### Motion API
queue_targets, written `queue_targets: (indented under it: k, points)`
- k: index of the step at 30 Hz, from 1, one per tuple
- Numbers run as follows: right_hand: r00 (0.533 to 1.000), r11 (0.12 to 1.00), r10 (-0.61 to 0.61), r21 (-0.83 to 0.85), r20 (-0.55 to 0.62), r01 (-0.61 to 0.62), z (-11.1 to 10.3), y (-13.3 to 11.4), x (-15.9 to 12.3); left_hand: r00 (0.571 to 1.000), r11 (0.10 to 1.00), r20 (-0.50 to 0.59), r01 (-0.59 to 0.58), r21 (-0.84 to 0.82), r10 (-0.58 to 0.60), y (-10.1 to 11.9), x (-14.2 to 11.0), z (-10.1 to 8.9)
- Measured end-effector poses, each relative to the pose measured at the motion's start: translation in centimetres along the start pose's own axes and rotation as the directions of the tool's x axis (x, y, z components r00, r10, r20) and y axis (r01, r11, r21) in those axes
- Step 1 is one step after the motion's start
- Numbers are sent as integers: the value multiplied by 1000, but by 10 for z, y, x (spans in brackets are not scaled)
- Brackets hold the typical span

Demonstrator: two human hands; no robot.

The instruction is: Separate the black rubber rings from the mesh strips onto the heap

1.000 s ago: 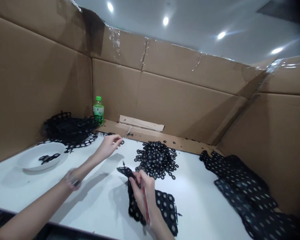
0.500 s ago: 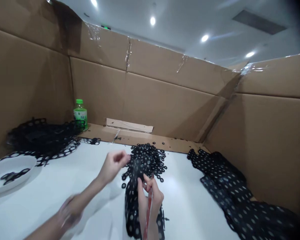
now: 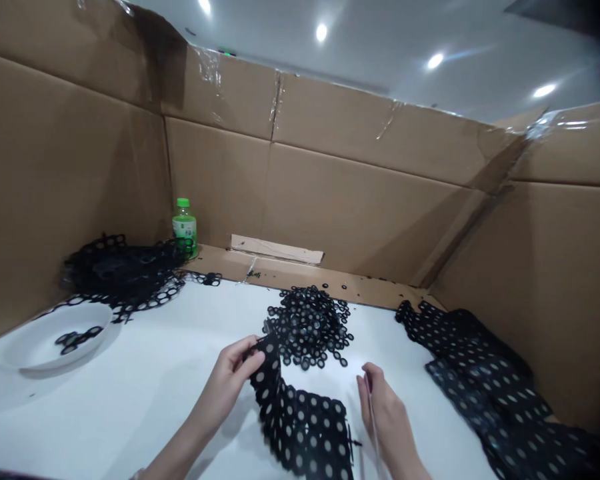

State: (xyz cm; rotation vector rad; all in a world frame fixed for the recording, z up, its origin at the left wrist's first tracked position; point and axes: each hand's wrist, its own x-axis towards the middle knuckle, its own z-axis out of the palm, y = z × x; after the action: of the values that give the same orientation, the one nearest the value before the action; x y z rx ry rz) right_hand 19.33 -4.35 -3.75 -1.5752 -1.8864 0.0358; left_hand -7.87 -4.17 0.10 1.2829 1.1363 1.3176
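The left hand (image 3: pixel 229 380) is clamped on the upper end of a perforated black strip (image 3: pixel 300 427), which drapes onto the white counter (image 3: pixel 130 400) just below a heap of loose black rings (image 3: pixel 307 327). Just right of the strip, the right hand (image 3: pixel 387 417) pinches a slim pointed tool (image 3: pixel 373 427).

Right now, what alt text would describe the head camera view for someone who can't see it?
At a white table, the left hand pinches a black perforated strip while the right hand holds a thin tool. Beyond them lie a heap of black rings and a white bowl, inside cardboard walls.
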Motion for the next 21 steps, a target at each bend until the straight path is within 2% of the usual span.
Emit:
queue_targets:
  k: [2,4,7,9,11,13,14,15,16,17,18,20,21]
  points:
    - [972,989,-81,-106,221,107,-6,27,6,998,994,16,62,-92,-61,-3,-4,0]
    - [935,964,-138,-172,327,202,-7,43,13,994,981,9,106,-165,-106,-6,-8,1]
    - [894,930,-181,-225,410,291,-8,51,25,990,964,-16,133,-229,-141,-10,-11,3]
    - [879,927,-180,-223,442,302,-15,44,34,989,964,-21,137,-230,-145,-10,-12,3]
    - [893,956,-176,-143,415,255,-24,24,43,991,970,-17,126,-206,-132,-7,-14,5]
    - [925,981,-192,96,327,169,-30,-8,50,994,975,11,110,-193,-110,1,-16,8]
    - [931,958,-205,256,303,127,-30,-26,52,995,977,34,96,-192,-91,6,-17,10]
    - [922,906,-225,417,316,78,-28,-43,53,996,979,61,76,-188,-66,12,-17,12]
    - [894,826,-268,563,360,21,-23,-60,53,996,983,83,49,-177,-35,19,-16,13]
    - [846,745,-321,665,426,-52,-18,-74,53,995,987,96,15,-158,0,26,-15,13]
    - [835,677,-311,723,454,-141,-11,-86,52,994,992,100,-21,-128,34,33,-13,13]
    - [881,512,-200,812,430,-280,0,-104,52,991,995,95,-90,-49,94,49,-6,11]
    - [899,427,-160,850,408,-310,2,-110,53,988,993,95,-121,-6,121,58,-1,9]
